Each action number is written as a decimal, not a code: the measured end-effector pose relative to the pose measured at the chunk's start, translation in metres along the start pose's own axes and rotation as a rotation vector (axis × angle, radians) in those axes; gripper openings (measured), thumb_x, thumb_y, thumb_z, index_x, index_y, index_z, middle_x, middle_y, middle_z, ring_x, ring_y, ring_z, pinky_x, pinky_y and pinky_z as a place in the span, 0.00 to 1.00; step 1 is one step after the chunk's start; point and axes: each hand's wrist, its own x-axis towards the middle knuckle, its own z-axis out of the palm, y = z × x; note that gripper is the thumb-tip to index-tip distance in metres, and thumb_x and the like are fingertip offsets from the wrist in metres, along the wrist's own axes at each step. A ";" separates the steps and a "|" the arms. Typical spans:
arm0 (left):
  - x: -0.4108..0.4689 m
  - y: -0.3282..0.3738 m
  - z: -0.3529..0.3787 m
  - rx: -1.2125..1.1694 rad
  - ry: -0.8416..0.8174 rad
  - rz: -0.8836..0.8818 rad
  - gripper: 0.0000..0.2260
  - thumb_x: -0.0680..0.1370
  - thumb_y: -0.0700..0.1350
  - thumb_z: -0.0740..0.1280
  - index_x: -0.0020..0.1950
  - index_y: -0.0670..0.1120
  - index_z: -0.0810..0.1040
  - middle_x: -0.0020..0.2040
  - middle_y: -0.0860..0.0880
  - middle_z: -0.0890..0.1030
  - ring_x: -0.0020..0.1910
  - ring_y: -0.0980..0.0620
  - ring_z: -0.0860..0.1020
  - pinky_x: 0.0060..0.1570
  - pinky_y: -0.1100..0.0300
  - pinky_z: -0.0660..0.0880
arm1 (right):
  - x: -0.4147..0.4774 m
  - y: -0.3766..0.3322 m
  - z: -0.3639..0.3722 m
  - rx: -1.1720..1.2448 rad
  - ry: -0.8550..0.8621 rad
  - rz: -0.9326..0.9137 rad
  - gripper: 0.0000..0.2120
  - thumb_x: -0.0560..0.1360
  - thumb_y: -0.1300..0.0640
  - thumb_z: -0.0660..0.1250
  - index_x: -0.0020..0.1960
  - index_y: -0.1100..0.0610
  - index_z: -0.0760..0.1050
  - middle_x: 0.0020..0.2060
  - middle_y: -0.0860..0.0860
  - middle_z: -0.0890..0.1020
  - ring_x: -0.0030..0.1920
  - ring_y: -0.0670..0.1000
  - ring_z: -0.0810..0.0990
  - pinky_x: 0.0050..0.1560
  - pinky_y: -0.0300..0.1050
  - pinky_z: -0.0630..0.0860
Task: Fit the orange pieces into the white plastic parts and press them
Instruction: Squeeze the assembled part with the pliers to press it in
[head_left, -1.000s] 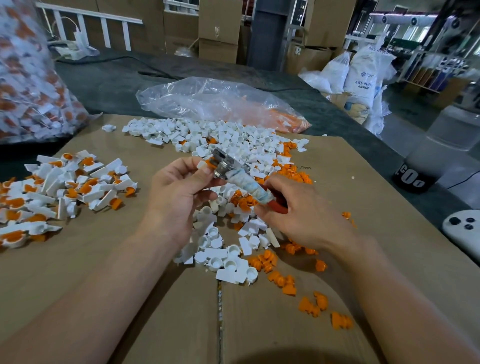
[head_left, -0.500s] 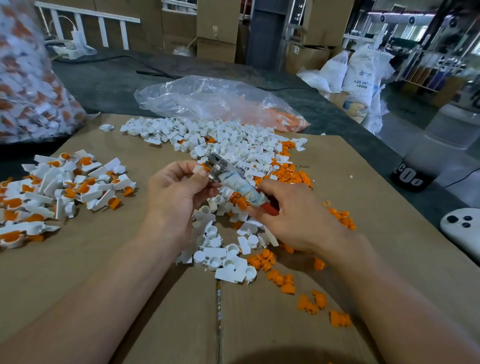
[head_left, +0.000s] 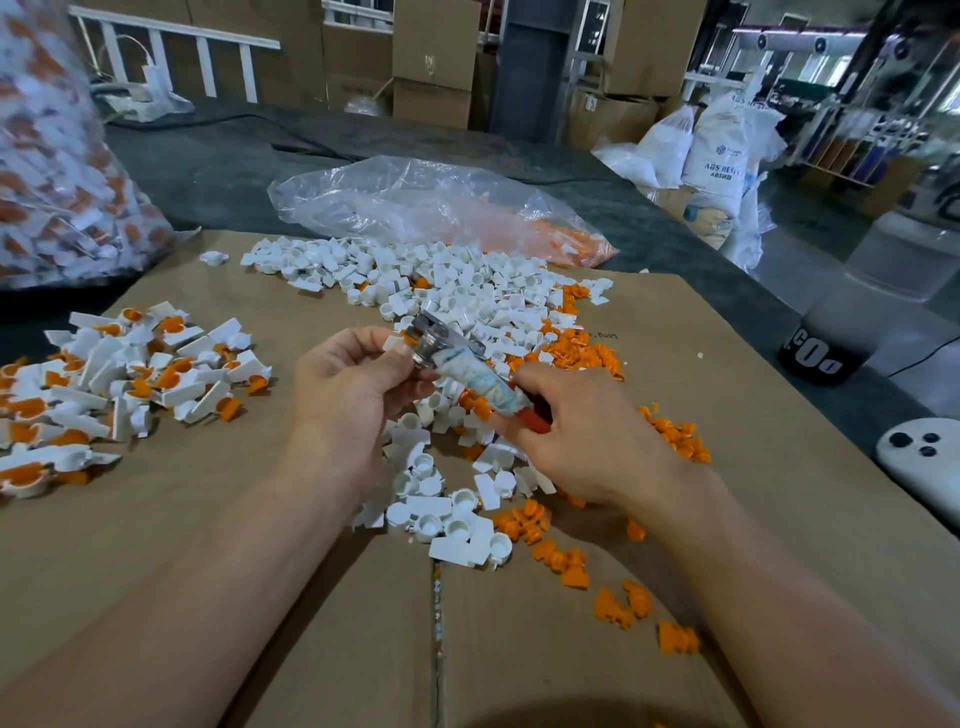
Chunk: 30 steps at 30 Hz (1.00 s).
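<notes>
My left hand pinches a small white plastic part with an orange piece in it, held against the metal head of a pressing tool. My right hand grips that tool by its tape-wrapped, red-ended handle. Loose white parts lie heaped on the cardboard beyond my hands, with more just below them. Orange pieces are scattered to the right and at the lower right. A pile of fitted white-and-orange parts lies on the left.
A clear plastic bag holding orange pieces lies behind the heap. A large bag of fitted parts stands at the far left. A white controller and a dark bottle sit off the cardboard's right edge.
Both hands and the tool stay together in almost the same place over the white heap, shifting only slightly. The grips are unchanged.
</notes>
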 end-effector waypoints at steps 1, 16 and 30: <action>0.000 0.000 0.000 -0.002 0.001 -0.002 0.11 0.75 0.30 0.62 0.35 0.42 0.73 0.27 0.50 0.80 0.27 0.55 0.79 0.28 0.66 0.75 | 0.000 0.000 0.000 0.004 0.006 0.000 0.11 0.76 0.47 0.63 0.44 0.56 0.71 0.31 0.48 0.72 0.31 0.47 0.69 0.32 0.45 0.65; 0.008 0.010 -0.007 -0.175 0.169 -0.041 0.08 0.79 0.41 0.62 0.40 0.42 0.75 0.28 0.50 0.80 0.28 0.55 0.80 0.27 0.67 0.75 | 0.005 0.026 -0.007 0.018 0.179 0.122 0.22 0.70 0.45 0.69 0.61 0.52 0.71 0.48 0.45 0.73 0.49 0.45 0.70 0.47 0.41 0.68; 0.033 0.030 -0.049 -0.493 0.672 -0.045 0.11 0.82 0.49 0.52 0.41 0.48 0.65 0.38 0.52 0.75 0.27 0.59 0.77 0.29 0.71 0.70 | 0.008 0.051 -0.013 -0.142 0.048 0.343 0.32 0.66 0.37 0.69 0.64 0.52 0.70 0.59 0.50 0.75 0.57 0.52 0.73 0.50 0.46 0.69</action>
